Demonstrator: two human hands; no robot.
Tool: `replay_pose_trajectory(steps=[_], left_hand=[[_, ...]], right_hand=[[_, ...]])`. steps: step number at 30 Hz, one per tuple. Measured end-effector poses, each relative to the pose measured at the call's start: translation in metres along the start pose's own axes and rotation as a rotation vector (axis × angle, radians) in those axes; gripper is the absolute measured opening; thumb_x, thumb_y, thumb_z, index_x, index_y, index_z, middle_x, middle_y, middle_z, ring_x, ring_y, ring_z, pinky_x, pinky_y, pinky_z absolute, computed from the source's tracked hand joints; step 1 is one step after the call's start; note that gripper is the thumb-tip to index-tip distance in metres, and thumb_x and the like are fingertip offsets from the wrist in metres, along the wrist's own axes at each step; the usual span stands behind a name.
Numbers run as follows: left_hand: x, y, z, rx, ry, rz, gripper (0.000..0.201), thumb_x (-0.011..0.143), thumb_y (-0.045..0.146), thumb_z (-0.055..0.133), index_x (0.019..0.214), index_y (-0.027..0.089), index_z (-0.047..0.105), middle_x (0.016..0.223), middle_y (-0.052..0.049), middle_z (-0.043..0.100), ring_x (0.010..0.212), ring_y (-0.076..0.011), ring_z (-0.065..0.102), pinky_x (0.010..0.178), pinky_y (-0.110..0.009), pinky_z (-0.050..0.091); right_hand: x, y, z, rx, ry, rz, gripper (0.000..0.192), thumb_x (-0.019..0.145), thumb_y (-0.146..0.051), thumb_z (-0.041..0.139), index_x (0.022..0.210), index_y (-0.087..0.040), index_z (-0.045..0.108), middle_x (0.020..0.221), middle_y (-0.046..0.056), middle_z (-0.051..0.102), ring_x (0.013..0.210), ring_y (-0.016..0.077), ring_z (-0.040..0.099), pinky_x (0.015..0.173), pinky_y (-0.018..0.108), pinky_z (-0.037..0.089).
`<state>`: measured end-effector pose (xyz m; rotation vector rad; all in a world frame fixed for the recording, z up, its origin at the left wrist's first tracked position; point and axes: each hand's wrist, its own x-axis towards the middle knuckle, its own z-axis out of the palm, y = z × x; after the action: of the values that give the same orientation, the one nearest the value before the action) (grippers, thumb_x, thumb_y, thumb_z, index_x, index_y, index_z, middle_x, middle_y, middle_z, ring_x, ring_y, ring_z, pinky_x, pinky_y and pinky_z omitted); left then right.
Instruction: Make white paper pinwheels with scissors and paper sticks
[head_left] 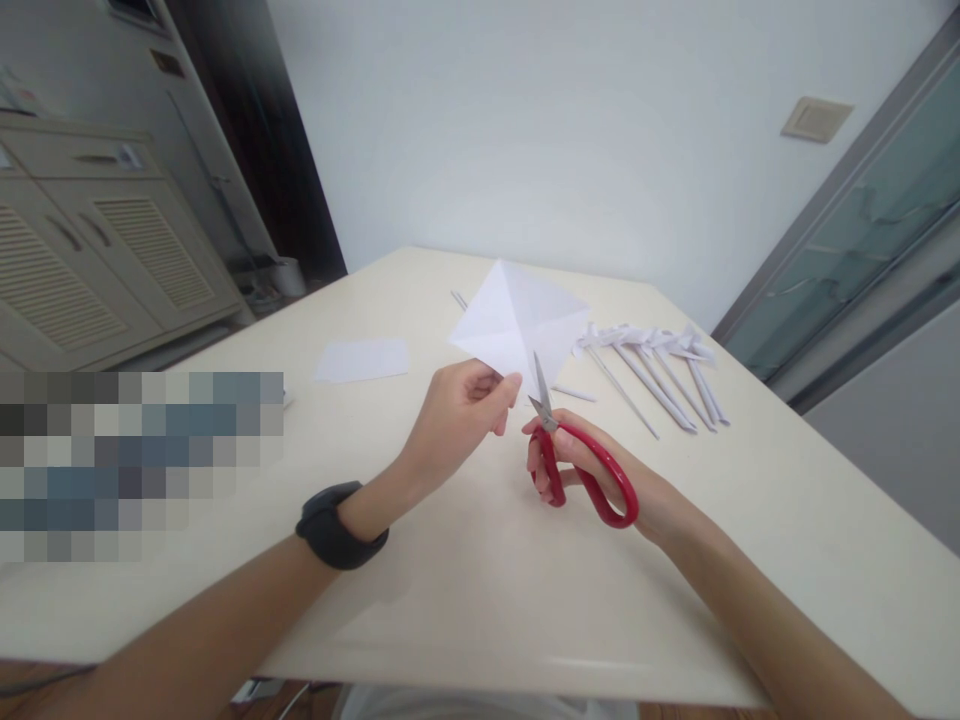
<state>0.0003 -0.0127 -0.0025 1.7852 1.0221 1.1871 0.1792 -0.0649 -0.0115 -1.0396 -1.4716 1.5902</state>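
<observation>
My left hand pinches the near corner of a creased white paper square and holds it tilted above the cream table. A black band sits on that wrist. My right hand grips red-handled scissors, fingers through the loops. The short metal blades point up and away, with their tips right at the paper's lower edge. The blades look slightly parted.
A row of several white paper pinwheels on thin rolled sticks lies at the right of the table. A small white sheet lies flat at the left. A thin stick lies behind the paper. A louvred cabinet stands far left.
</observation>
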Motion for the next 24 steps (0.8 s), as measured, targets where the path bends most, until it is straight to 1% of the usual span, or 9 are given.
replay_pose_trajectory(steps=[9,14,24], left_hand=[[0.0025,-0.0007,0.0001,-0.020,-0.004,-0.016,0.033,0.084,0.033,0.051,0.055,0.017,0.046,0.046,0.003,0.048,0.046,-0.0100,0.046,0.052,-0.024,0.038],[0.0022,-0.0003,-0.0001,-0.024,0.004,-0.018,0.032,0.084,0.032,0.052,0.056,0.017,0.046,0.046,0.004,0.049,0.046,-0.0098,0.046,0.051,-0.024,0.038],[0.0028,-0.0018,0.0000,-0.017,-0.004,-0.020,0.032,0.084,0.033,0.052,0.057,0.017,0.047,0.046,0.004,0.049,0.046,-0.0101,0.047,0.052,-0.024,0.038]], right_hand=[[-0.0002,0.0018,0.0003,-0.002,-0.005,-0.022,0.031,0.089,-0.044,0.049,0.110,-0.023,0.051,0.086,0.003,0.059,0.068,0.0142,0.055,0.065,0.031,0.046],[-0.0012,0.0007,0.0016,-0.020,0.007,-0.054,0.025,0.090,-0.041,0.049,0.106,-0.022,0.053,0.088,0.003,0.059,0.065,0.0121,0.053,0.063,0.030,0.045],[0.0004,-0.0005,0.0020,-0.013,0.004,-0.054,0.019,0.090,-0.038,0.050,0.102,-0.022,0.051,0.086,0.001,0.058,0.063,0.0115,0.052,0.063,0.031,0.045]])
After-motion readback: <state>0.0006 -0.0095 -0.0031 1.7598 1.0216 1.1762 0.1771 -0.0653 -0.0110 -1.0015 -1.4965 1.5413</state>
